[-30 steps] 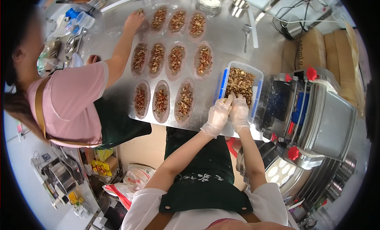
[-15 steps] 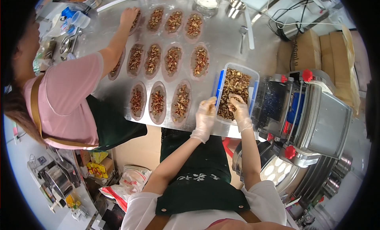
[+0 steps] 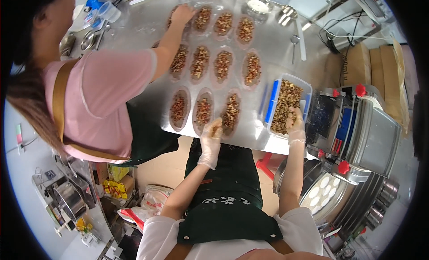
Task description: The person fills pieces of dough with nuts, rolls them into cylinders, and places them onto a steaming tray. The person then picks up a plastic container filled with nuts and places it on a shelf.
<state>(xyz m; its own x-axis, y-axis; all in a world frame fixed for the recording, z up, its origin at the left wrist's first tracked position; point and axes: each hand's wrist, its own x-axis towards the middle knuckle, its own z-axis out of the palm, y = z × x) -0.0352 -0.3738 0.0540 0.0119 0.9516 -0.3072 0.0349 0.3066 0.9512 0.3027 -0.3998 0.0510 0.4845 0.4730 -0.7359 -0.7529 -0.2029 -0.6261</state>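
Note:
My left hand (image 3: pixel 211 143), in a clear glove, is at the table's front edge with its fingers curled together; what they hold, if anything, is hidden. Its fingertips are between two oval dough pieces in the front row, the middle one (image 3: pixel 203 111) and the right-hand one (image 3: pixel 231 112), both topped with chopped nuts and reddish bits. Inside a clear plastic box (image 3: pixel 309 91) of chopped nuts (image 3: pixel 286 99), my gloved right hand (image 3: pixel 295 124) has its fingers closed around some of the nuts. A blue clip (image 3: pixel 272 101) runs along the box's left side.
A co-worker in a pink shirt (image 3: pixel 111 85) reaches over the far-left dough pieces. Several more topped ovals (image 3: pixel 222 65) lie in rows. A spoon (image 3: pixel 294 43), a metal cup (image 3: pixel 287 14) and a bowl (image 3: pixel 258 6) stand behind; a metal machine (image 3: pixel 375 130) is at right.
My left hand has moved from the box's left side to the front-row dough pieces. My right hand stays in the box. The view has shifted, so the table appears farther right.

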